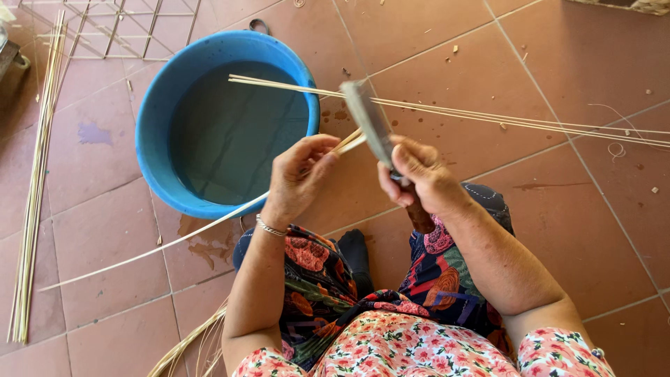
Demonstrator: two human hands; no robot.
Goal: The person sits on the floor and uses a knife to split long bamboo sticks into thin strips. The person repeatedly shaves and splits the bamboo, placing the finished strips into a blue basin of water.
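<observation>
Left hand point(296, 178) pinching cane strip point(209, 227), right hand point(419, 178) gripping knife point(370, 126)

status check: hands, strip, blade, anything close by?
Left hand pinching cane strip. Right hand gripping knife, blade at strip's end. Blue water basin just ahead; long strips lie across its rim.

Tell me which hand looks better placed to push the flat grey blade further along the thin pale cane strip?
Probably the right hand: it grips the flat grey blade by its handle, while the left hand pinches the thin pale cane strip.

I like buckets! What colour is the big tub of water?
The tub is bright blue, seen in the head view.
</observation>
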